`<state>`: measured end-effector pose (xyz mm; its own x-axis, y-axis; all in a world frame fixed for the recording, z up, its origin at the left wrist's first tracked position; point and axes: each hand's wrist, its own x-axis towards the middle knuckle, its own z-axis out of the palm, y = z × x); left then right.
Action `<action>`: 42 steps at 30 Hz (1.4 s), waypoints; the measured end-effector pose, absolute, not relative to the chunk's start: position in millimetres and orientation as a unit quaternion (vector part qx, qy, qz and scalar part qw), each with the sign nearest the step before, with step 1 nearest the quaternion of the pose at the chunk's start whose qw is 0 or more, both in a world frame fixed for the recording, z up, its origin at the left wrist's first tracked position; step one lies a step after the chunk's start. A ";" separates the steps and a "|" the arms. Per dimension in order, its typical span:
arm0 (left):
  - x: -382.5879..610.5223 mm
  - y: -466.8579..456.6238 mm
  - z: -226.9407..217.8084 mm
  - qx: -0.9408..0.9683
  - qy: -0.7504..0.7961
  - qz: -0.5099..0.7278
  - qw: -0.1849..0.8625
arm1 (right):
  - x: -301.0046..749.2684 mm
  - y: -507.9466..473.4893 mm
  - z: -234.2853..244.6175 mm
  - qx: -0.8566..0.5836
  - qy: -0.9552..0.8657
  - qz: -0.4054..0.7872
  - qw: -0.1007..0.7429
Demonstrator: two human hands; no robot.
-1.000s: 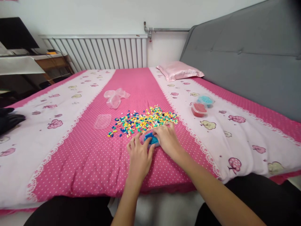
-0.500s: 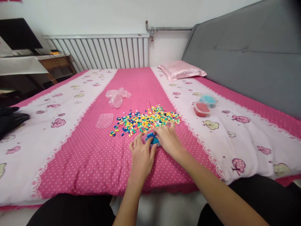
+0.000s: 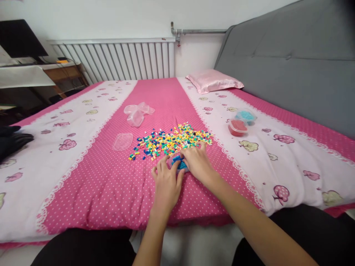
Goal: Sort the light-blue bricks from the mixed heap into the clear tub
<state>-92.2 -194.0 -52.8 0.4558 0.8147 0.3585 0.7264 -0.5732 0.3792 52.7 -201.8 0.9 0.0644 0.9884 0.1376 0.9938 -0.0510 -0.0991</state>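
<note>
A small clear plastic container with blue toy bricks in it rests on the bed, close in front of me. My left hand curls around its near left side, with thumb and fingertips at the rim and the blue bricks. Over its right side bends my right hand, fingers curled; their tips are partly hidden, so what they pinch cannot be made out. Just beyond both hands spreads a loose heap of small multicoloured bricks, yellow, blue, green, white and red.
Left of the heap lies a clear lid; behind it are several empty clear containers. To the right stand a container of red bricks and one of light blue bricks. A pink pillow and black gloves lie farther off.
The view has shifted very slightly. Inside the container, the blue bricks look a little rearranged beneath my fingers; both hands keep nearly the same place.
</note>
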 end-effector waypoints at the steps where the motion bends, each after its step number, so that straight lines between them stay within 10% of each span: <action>1: -92.3 -194.2 -52.6 0.849 0.453 0.257 0.085 | 52.7 -201.5 0.6 -0.725 -0.683 -0.016 0.084; 26: -109.0 -184.1 -42.4 0.801 0.489 0.341 0.056 | 70.4 -212.3 -9.8 -0.733 -0.645 -0.084 0.199; 42: -162.0 -112.5 -58.5 0.751 0.613 0.245 -0.025 | 133.1 -287.7 -113.1 -0.777 -0.560 -0.141 0.249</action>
<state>-162.0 -112.5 -58.5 0.1294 0.9079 0.3987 0.9326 -0.2480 0.2620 133.1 -287.7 -113.1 0.3330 0.8003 0.4987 0.9410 -0.2484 -0.2296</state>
